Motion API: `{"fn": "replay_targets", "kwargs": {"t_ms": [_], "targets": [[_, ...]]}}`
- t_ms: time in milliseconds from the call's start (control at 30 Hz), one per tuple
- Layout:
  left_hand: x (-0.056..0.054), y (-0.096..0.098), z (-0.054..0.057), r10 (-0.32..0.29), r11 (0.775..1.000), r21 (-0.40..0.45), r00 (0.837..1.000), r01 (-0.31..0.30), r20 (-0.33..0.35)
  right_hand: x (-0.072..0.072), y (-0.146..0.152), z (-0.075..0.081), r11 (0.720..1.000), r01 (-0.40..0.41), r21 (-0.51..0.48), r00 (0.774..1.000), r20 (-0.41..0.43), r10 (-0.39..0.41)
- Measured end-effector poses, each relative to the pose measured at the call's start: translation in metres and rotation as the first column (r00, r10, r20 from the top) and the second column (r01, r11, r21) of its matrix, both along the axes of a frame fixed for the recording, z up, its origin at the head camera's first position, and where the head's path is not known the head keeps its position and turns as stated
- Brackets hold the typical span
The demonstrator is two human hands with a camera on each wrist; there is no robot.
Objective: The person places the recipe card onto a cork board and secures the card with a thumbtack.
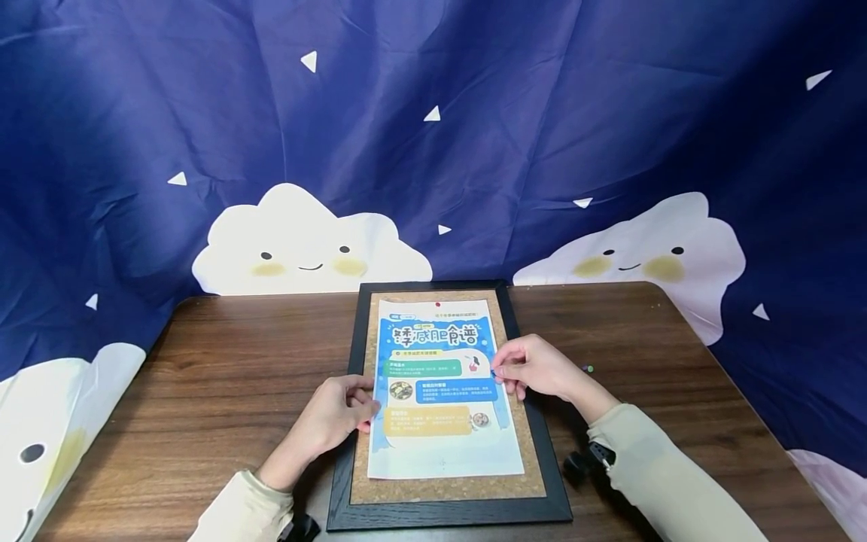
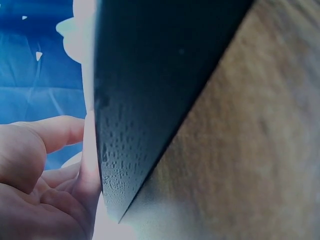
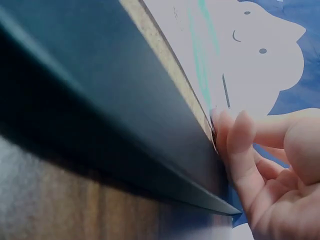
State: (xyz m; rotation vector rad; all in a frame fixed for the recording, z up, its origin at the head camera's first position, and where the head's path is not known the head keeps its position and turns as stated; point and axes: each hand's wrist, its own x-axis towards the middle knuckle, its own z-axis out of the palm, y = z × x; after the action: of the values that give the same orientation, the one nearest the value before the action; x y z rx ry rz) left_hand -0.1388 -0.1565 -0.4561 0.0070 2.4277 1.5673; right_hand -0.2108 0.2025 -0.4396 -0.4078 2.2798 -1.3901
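A printed poster [image 1: 440,455] lies on a cork board [image 1: 400,493] with a black frame [image 1: 447,516]. One red pushpin [image 1: 437,305] sits at the poster's top edge. My left hand [image 1: 336,412] rests across the frame's left side, its loosely bent fingers at the poster's left edge; in the left wrist view, that hand [image 2: 42,175] is beside the dark frame. At the poster's right edge, my right hand [image 1: 531,367] pinches a small blue pushpin, mostly hidden by the fingertips. In the right wrist view, that hand's thumb and finger [image 3: 242,132] meet close to the paper.
The board lies on a brown wooden table [image 1: 257,339]. Small green and purple bits [image 1: 588,369] lie beyond the right wrist. A dark blue curtain [image 1: 474,150] with smiling clouds hangs behind the table's far edge.
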Motion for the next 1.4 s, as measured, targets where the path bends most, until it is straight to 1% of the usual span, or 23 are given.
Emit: {"fn": "replay_targets", "kwargs": {"t_ms": [200,433,767,1000,1167,1400], "targets": [[0.001,-0.001,0.0,-0.002,1.0,0.009,1.0,0.002,-0.002,-0.004,-0.004,0.001,0.999,-0.01,0.032,1.0,0.023,0.009],[0.0,-0.001,-0.001,-0.006,1.0,0.013,1.0,0.007,-0.003,-0.012,-0.007,0.001,0.996,-0.001,0.093,0.998,0.062,-0.005],[0.001,-0.001,-0.001,-0.006,1.0,0.019,1.0,0.006,0.001,-0.015,-0.009,0.004,0.992,0.013,0.122,0.993,0.115,-0.027],[0.002,-0.001,0.001,0.001,1.0,0.013,1.0,-0.001,-0.008,-0.021,-0.01,0.004,0.988,0.015,0.152,0.985,0.169,-0.041],[0.0,0.0,0.001,-0.001,1.0,0.013,1.0,0.001,-0.003,-0.021,-0.011,0.004,0.988,0.021,0.155,0.984,0.174,-0.048],[-0.001,-0.001,0.0,-0.004,1.0,0.015,1.0,0.004,-0.003,-0.018,-0.014,0.005,0.985,0.021,0.173,0.986,0.159,-0.049]]}}
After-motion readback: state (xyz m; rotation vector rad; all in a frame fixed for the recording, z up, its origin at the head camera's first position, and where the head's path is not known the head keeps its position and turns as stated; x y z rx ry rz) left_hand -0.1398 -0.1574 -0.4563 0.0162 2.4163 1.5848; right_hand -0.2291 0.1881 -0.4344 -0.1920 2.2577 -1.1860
